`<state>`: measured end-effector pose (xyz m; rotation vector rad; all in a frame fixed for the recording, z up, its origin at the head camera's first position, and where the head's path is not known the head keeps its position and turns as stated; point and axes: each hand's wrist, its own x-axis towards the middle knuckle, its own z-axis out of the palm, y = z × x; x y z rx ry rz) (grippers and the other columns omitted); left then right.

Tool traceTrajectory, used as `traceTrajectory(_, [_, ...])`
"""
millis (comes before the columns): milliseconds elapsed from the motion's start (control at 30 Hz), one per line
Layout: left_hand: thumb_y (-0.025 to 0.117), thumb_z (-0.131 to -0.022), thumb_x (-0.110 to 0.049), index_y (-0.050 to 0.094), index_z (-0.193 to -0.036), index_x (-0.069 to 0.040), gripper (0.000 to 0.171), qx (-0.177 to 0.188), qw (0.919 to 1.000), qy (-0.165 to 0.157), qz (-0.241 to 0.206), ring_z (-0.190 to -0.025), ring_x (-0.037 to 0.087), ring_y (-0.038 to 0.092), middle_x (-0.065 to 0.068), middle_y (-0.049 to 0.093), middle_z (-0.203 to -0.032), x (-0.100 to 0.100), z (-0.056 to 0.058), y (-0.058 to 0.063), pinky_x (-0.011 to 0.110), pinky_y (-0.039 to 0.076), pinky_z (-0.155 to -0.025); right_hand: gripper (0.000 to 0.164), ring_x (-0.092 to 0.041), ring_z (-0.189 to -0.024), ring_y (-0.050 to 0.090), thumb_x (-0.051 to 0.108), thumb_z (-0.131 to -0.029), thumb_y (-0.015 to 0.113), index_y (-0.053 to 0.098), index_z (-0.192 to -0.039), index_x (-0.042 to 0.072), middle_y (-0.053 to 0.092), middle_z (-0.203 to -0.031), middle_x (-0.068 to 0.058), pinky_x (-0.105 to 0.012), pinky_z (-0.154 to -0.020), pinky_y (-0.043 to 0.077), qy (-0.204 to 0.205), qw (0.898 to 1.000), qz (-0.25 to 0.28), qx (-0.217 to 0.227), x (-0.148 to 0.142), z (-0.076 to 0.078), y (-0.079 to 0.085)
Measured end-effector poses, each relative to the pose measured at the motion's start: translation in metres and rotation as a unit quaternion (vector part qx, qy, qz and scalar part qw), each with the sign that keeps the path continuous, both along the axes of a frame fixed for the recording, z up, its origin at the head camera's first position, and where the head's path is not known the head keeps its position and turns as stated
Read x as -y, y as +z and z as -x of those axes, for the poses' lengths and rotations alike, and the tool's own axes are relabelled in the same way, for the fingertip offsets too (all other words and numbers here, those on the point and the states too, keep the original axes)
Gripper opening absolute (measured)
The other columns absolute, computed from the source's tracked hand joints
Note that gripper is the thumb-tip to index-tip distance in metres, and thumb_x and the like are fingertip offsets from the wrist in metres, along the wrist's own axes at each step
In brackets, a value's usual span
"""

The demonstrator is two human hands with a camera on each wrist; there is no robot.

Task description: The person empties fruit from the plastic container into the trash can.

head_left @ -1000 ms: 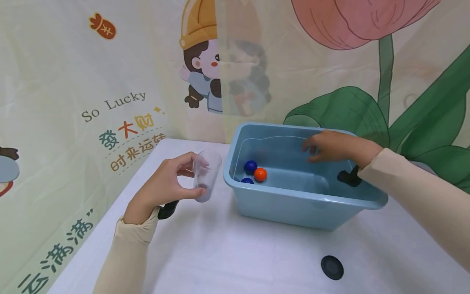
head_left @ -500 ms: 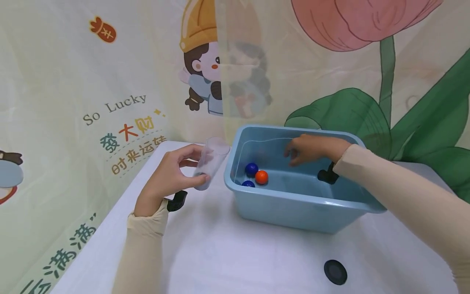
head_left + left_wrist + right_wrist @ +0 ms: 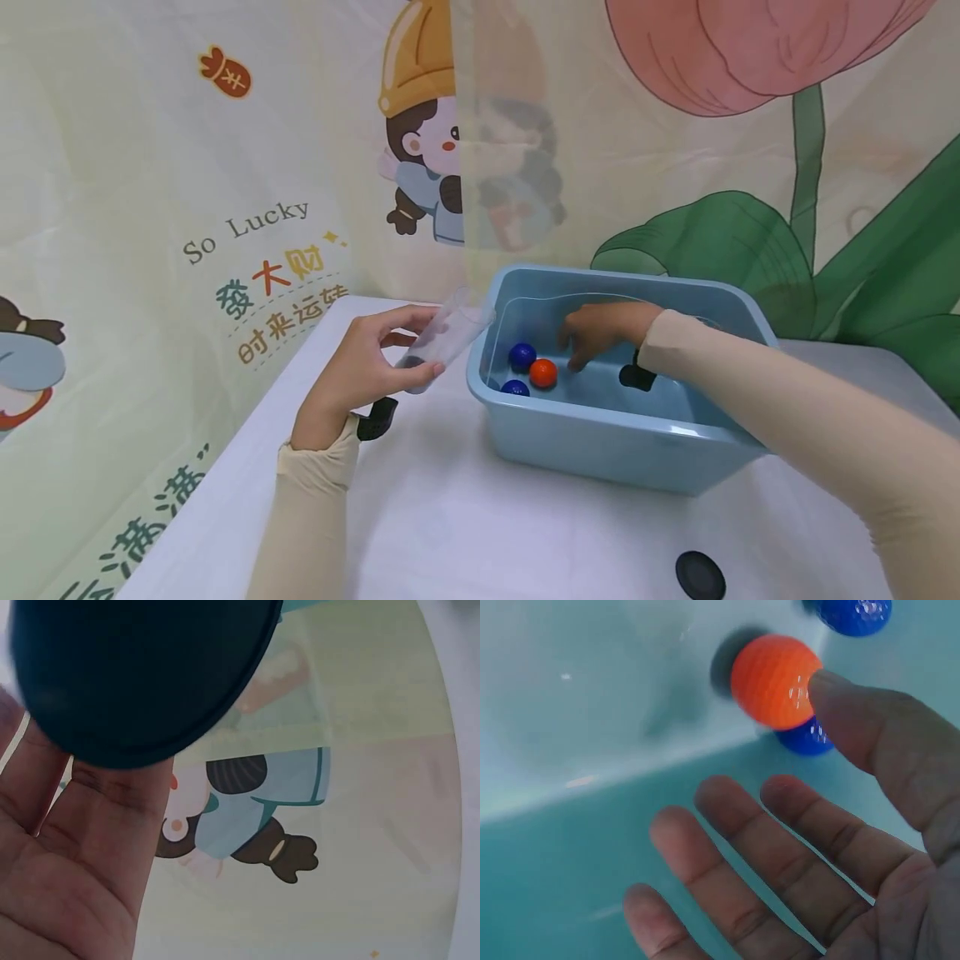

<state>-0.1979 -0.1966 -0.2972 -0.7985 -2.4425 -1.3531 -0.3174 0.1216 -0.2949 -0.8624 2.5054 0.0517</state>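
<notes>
My left hand [image 3: 356,371] grips a clear plastic cup [image 3: 453,329] between thumb and fingers, tilted with its mouth toward the blue bin [image 3: 622,450]. A dark round base [image 3: 142,682] covers much of the left wrist view, in front of the fingers. Inside the bin, my right hand [image 3: 603,329] reaches down with fingers spread apart. Just left of it lies an orange dimpled golf ball [image 3: 543,373], with blue balls beside it: one [image 3: 522,357] behind and another [image 3: 515,388] partly hidden by the near rim. In the right wrist view the thumb tip is at the orange ball's edge [image 3: 772,682].
A black disc [image 3: 701,575] lies on the white-covered table [image 3: 525,533] in front of the bin. Behind the table hangs a printed cloth backdrop [image 3: 300,125]. The bin's raised walls surround the right hand.
My right hand has moved left and down within the bin toward the balls. The left hand has shifted right, and its cup has tipped over further toward the bin.
</notes>
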Motion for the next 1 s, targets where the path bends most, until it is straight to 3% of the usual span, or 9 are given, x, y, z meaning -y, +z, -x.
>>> traceTrajectory(167, [0.084,-0.076,-0.014,0.068,-0.126,-0.012,0.052,-0.001,1.0000,0.008,0.004,-0.100,0.017,0.062,0.001,0.070,-0.115,0.000,-0.004,-0.001,0.041,0.055,-0.088,0.053,-0.025,-0.102,0.060,0.035,-0.086,0.078,0.064,-0.131,0.011,0.067,-0.116,-0.006,-0.047,-0.093,0.052,-0.018,0.999,-0.027,0.003,0.017,0.001,-0.015])
traceTrajectory(433, [0.084,-0.074,-0.014,0.063,-0.133,-0.018,0.063,-0.027,0.9995,0.009,0.008,-0.098,0.014,0.063,-0.001,0.070,-0.102,-0.005,-0.003,0.002,0.036,0.056,-0.086,0.049,-0.021,-0.089,0.063,0.032,-0.086,0.077,0.063,-0.127,0.010,0.067,-0.098,-0.002,-0.041,-0.087,0.055,-0.056,0.997,-0.019,0.054,0.025,0.002,-0.032])
traceTrajectory(767, [0.085,-0.074,-0.014,0.061,-0.134,-0.016,0.064,-0.037,0.9992,0.005,0.015,-0.098,0.011,0.065,-0.001,0.071,-0.104,-0.005,0.001,0.001,0.034,0.056,-0.086,0.029,-0.019,-0.078,0.062,0.038,-0.088,0.074,0.072,-0.103,0.014,0.068,-0.086,-0.003,-0.032,-0.074,0.052,-0.033,0.999,-0.008,0.027,0.035,0.010,-0.039])
traceTrajectory(1000, [0.084,-0.075,-0.015,0.060,-0.134,-0.018,0.064,-0.032,0.9994,-0.002,0.013,-0.098,0.010,0.065,-0.001,0.071,-0.105,-0.003,0.002,-0.003,0.035,0.056,-0.086,0.025,-0.019,-0.076,0.060,0.035,-0.087,0.075,0.070,-0.099,0.014,0.065,-0.083,-0.002,-0.032,-0.072,0.050,-0.021,1.000,-0.012,0.012,0.037,0.013,-0.042])
